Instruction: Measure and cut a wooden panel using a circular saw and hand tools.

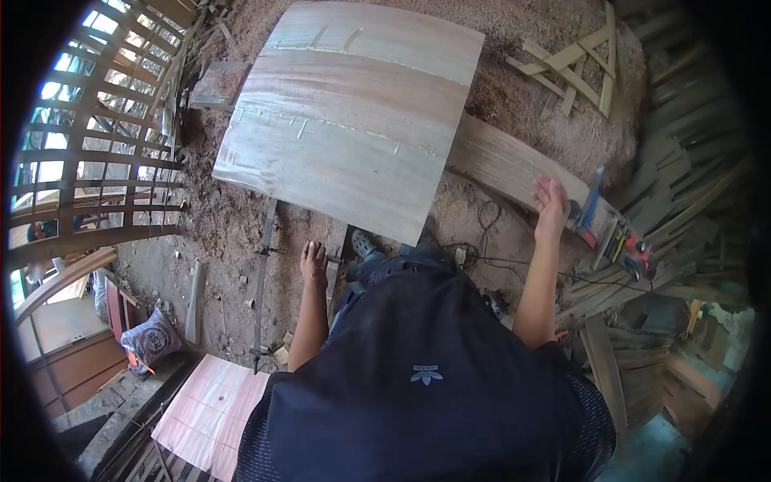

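A large wooden panel (337, 120), made of several boards with pale glue lines along the joints, lies in front of me. My left hand (313, 262) is below its near left edge, beside a narrow wooden bar (332, 277). Its fingers are loosely bent and slightly apart, with nothing visible in them. To the right of the panel, my right hand (551, 197) is raised with the palm partly showing and the fingers loosely extended. It holds nothing and is over the long plank (514, 158), close to a blue tool (592, 198) whose kind I cannot make out.
A red and black tool (638, 257) sits at the right, with a dark cable (514, 261) trailing on the ground. Scrap slats (574, 64) lie at the far right. A metal bar clamp (263, 265) stands left. A smaller panel (210, 414) and a plastic bag (152, 336) are lower left.
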{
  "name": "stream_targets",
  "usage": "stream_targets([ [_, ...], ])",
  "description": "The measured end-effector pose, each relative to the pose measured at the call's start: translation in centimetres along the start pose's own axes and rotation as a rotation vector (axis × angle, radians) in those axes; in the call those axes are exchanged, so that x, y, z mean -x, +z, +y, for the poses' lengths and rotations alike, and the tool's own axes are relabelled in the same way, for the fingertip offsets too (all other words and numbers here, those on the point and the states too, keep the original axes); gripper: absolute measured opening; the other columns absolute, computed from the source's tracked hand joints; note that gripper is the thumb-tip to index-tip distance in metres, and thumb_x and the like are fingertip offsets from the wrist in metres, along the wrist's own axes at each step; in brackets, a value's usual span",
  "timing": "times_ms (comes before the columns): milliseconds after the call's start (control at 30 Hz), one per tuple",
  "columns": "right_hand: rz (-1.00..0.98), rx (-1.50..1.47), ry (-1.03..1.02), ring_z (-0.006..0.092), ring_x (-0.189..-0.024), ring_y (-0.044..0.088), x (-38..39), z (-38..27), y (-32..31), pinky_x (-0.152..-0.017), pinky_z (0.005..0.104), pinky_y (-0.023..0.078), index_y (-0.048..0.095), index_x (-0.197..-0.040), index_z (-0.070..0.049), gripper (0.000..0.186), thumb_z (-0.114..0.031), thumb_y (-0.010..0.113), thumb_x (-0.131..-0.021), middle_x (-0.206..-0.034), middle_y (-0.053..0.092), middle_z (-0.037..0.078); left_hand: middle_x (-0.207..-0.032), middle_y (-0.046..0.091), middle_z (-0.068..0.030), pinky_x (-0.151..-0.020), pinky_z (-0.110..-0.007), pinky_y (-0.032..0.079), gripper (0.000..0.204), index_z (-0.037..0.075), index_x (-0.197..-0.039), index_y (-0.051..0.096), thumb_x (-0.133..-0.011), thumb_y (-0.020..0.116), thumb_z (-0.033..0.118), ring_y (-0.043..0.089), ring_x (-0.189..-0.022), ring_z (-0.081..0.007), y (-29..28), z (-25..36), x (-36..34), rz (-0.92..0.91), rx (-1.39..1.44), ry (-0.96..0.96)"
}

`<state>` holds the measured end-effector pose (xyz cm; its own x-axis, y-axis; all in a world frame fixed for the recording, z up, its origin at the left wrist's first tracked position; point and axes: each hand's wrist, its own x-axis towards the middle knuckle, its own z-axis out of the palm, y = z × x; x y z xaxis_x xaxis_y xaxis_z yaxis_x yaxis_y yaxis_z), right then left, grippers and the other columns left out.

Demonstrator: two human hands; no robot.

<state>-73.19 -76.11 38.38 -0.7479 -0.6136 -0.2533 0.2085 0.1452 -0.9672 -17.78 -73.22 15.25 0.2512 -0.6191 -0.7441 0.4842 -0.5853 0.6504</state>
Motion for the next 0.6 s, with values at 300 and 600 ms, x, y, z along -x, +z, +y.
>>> stream_targets([
  [300, -0.126, 0.366, -0.041, 0.0154, -0.109, 0.068, 6.0, 3.8, -0.8, -0.091, 0.0309, 0.052, 0.07, -0.121, -0.003, 0.035, -0.031, 0.068, -0.1, -0.118, 0.073, 0.008, -0.069, 0.053, 0.0046, -0.05, -0.03, 0.033, 0.049, 0.006, -0.101, 0.072, -0.1, 0.062, 0.054, 0.046, -0.061, -0.0072, -5.3, 0.5, 2.4, 0.222, -0.231, -0.016],
  [600, -0.303, 0.027, 0.764, 0.0314, -0.127, 0.06, 16.8, 25.9, -7.0, -0.112, 0.0422, 0.044, 0.048, -0.148, 0.002, 0.074, -0.057, 0.052, -0.103, -0.143, 0.061, 0.016, -0.128, 0.067, -0.0087, -0.105, -0.04, 0.044, 0.06, 0.008, -0.134, 0.062, -0.1, 0.056, 0.057, 0.061, -0.117, -0.0258, -7.6, -9.2, -1.7, -0.592, -0.37, -0.212],
])
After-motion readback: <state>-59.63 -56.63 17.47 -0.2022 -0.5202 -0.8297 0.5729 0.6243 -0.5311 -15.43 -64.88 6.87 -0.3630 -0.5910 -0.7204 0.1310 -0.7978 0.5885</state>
